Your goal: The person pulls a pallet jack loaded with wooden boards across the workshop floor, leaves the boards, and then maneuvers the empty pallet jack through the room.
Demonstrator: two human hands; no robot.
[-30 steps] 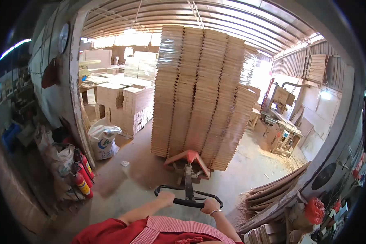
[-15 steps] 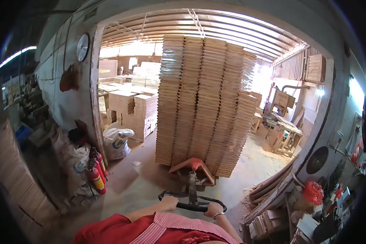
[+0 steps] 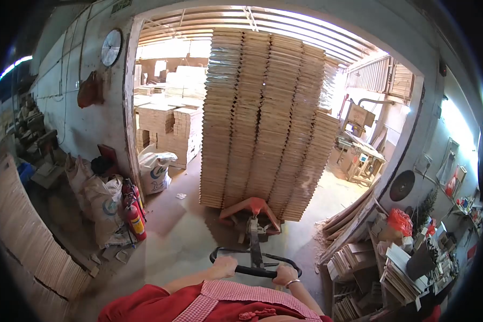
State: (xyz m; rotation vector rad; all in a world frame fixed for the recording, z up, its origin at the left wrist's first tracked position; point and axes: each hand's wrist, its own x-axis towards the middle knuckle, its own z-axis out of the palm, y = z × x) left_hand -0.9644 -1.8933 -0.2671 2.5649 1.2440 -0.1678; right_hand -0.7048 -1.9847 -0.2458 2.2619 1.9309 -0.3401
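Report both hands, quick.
Left hand: closed on the black handle of the pallet jack.
Right hand: closed on the same handle, farther right.

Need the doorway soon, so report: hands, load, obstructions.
Left hand, right hand gripping black handle. Tall wood stack ahead, red jack at its base. White sack left of stack; can't see beyond.

Both hands [image 3: 224,266] closed, forearms forward.

A woodworking workshop: tall stacked boards [image 3: 268,123], a machine bench [image 3: 359,153] and scattered sawdust [image 3: 349,174] show it.
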